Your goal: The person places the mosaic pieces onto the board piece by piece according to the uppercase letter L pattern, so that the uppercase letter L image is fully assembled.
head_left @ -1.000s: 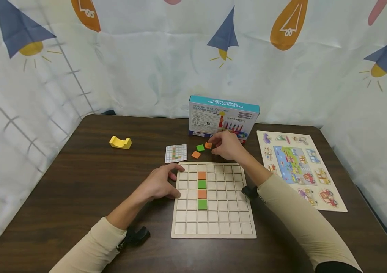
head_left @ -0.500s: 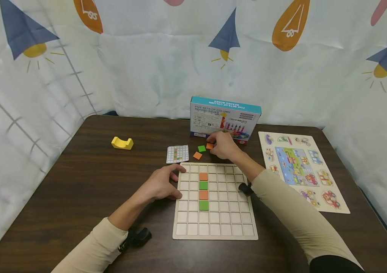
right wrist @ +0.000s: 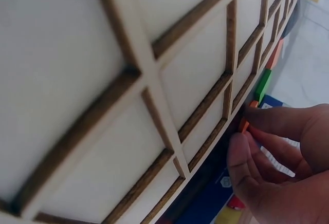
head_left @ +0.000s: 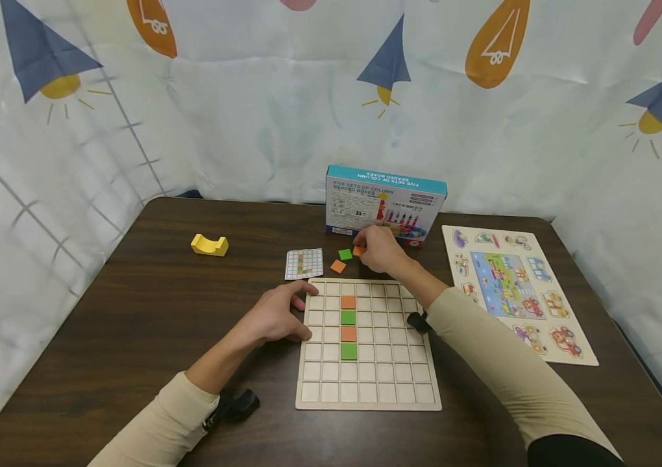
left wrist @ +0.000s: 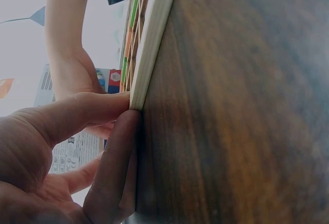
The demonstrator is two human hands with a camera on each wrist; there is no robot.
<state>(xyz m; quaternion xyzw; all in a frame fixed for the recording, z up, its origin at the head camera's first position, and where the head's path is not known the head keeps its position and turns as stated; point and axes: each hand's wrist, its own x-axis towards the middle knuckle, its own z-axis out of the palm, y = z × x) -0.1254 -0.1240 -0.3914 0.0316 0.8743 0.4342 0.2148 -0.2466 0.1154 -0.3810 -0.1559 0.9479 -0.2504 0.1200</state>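
My left hand (head_left: 278,314) rests at the left edge of a wooden grid board (head_left: 366,392), its fingers spread along the side. In the left wrist view, fingertips touch the board's pale edge (left wrist: 154,44). Beyond the board's far edge, my right hand (head_left: 382,250) pinches an orange square tile (right wrist: 248,116) between thumb and fingers. Beside it lie a loose green tile (head_left: 345,254) and another orange tile (head_left: 338,266). One column of the board holds alternating orange and green tiles (head_left: 348,318). A small grid pattern card (head_left: 304,264) lies behind the board's left corner.
Right behind my right hand stands a blue and white cardboard box (head_left: 383,201). A picture puzzle board (head_left: 518,292) lies at the right, next to my right forearm. A yellow curved block (head_left: 209,245) sits at the back left of the dark table (head_left: 132,324).
My right fingers have closed in on the orange tile and now cover more of it. The left hand stays at the board's edge. The whole head view has shifted slightly.
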